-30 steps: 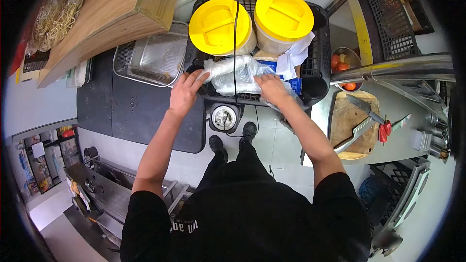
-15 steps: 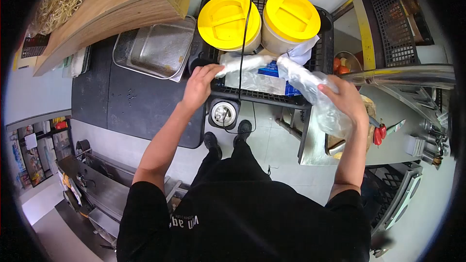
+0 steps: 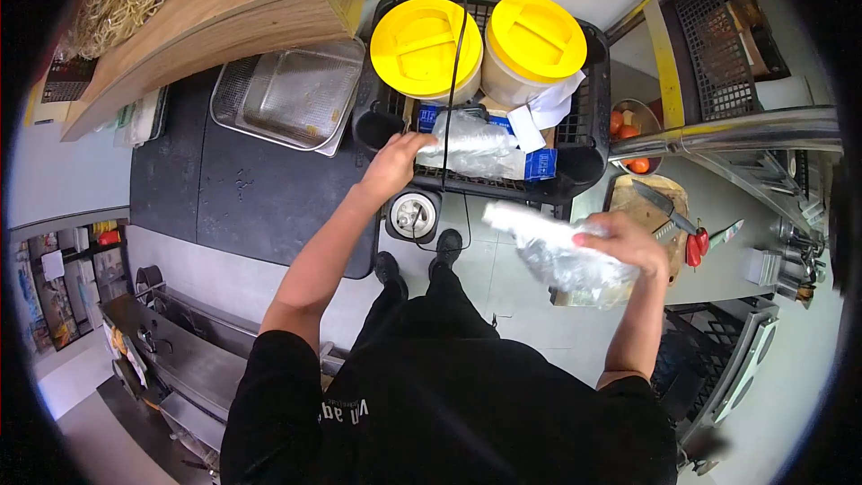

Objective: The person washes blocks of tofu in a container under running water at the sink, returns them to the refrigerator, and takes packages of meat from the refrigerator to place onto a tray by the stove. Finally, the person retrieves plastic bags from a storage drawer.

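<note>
My left hand (image 3: 395,164) is closed on the end of a roll of clear plastic bags (image 3: 474,145), held over the black crate (image 3: 575,181). A blue and white box (image 3: 540,164) lies partly under the roll. Out to the right, my right hand (image 3: 631,244) grips a crumpled clear plastic bag (image 3: 575,262) that hangs in the air above the floor and the counter edge. A gap separates the bag from the roll. A black cable (image 3: 455,63) runs down in front of the crate and across the roll.
Two yellow-lidded tubs (image 3: 426,47) stand in the crate. To the left, a metal basket tray (image 3: 301,94) rests on a black counter (image 3: 260,189). At right are a cutting board (image 3: 628,207), knives (image 3: 664,205), red peppers (image 3: 693,250) and a bowl of tomatoes (image 3: 639,164).
My right hand has moved down and toward me with the bag, which has come apart from the roll. My left hand has shifted slightly right and down, with the roll lower over the crate.
</note>
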Demonstrator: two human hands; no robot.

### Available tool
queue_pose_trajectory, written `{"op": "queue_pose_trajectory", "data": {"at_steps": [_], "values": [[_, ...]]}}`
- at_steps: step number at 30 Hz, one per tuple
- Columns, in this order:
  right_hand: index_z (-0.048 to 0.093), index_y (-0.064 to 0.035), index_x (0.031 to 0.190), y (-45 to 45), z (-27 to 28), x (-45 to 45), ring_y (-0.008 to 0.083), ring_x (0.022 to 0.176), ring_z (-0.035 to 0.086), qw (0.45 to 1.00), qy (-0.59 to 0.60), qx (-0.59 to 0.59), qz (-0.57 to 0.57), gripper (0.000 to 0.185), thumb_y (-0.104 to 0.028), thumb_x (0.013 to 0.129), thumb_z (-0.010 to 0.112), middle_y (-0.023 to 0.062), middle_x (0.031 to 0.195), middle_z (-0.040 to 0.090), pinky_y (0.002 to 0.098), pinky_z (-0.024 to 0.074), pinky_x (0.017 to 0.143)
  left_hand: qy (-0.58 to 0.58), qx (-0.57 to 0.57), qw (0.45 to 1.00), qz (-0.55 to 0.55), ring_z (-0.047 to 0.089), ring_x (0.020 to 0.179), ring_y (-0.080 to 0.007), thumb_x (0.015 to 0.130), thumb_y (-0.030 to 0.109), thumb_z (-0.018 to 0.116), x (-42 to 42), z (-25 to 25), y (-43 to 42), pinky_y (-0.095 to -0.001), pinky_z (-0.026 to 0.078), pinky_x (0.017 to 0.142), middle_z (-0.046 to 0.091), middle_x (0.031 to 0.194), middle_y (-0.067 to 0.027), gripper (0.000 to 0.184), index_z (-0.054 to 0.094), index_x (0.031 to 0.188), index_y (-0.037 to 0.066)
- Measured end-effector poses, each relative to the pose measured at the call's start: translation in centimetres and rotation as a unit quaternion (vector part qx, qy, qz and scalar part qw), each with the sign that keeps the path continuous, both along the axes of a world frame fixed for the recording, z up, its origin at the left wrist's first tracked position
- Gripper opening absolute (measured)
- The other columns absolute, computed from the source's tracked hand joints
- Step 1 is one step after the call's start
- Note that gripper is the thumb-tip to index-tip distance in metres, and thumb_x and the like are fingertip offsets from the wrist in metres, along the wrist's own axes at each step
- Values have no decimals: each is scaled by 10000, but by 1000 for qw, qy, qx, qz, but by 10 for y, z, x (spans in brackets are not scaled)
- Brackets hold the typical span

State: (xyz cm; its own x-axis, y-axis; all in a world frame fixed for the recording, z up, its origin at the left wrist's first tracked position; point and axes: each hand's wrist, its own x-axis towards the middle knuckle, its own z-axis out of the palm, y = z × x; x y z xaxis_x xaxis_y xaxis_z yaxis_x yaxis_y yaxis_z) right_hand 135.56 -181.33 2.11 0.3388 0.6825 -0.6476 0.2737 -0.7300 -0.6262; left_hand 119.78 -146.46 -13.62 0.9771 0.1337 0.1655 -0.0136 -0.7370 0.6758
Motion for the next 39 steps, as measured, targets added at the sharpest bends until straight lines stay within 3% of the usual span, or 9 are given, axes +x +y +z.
{"op": "queue_pose_trajectory", "data": {"at_steps": [6,14,18,26,29,31,34,38,39], "values": [[643,-6,886,26,-26,-31,185,693,572,1000,11,17,-23,496,-495,802,627,135,727,624,324,452,662,-22,221,975,5,518,1027,-302,692,-90,464,-20,5,-2,-393,412,911,570,1099,-108,473,546,1130,69],[614,7,847,45,-34,-46,180,676,550,994,17,104,-34,485,-477,818,619,119,722,606,321,445,645,-40,194,980,-30,509,1051,-272,677,-56,488,-6,29,0,-398,391,924,572,1115,-73,407,552,1057,74],[631,-12,897,46,-34,-49,110,717,552,983,0,172,-67,339,-267,721,768,49,759,610,277,446,656,-42,136,989,45,540,1000,-295,659,-87,504,-62,80,13,-378,423,878,598,1064,-101,404,583,1028,56],[603,-21,800,202,-20,-137,279,855,539,813,-199,525,155,410,-392,695,742,104,897,577,366,457,725,43,60,991,115,575,924,-324,581,-150,480,-201,224,23,-390,450,831,624,965,-133,412,625,924,26],[570,-36,962,243,-38,-175,296,988,522,812,-23,536,231,448,-339,694,763,138,1038,537,366,442,810,54,2,995,90,572,912,-330,576,-142,519,-238,230,31,-400,449,831,619,932,-133,364,626,889,11],[473,-14,1191,266,-48,-190,260,1121,477,868,248,272,333,627,-298,709,756,150,1207,491,351,421,887,12,32,998,60,566,897,-338,605,-134,569,-269,220,45,-393,449,823,610,890,-137,284,624,849,0],[239,3,1404,282,-89,-231,238,1272,357,816,396,259,332,872,-300,750,731,176,1389,368,351,312,1040,29,-42,996,72,547,937,-308,649,-134,561,-313,223,59,-387,428,858,617,881,-94,324,670,882,64],[538,17,1168,333,-75,-305,197,1021,555,825,414,169,345,606,-275,692,774,116,1081,612,325,416,913,-125,-57,943,305,537,1073,-277,733,-52,636,-393,198,71,-355,450,885,567,1126,-96,262,638,964,72],[539,25,1161,350,-57,-334,194,1002,564,833,430,162,307,596,-271,697,768,115,1063,618,318,423,898,-152,-83,913,369,513,1117,-248,775,-33,632,-414,193,74,-344,448,895,500,1238,-116,418,542,1169,71]]}}
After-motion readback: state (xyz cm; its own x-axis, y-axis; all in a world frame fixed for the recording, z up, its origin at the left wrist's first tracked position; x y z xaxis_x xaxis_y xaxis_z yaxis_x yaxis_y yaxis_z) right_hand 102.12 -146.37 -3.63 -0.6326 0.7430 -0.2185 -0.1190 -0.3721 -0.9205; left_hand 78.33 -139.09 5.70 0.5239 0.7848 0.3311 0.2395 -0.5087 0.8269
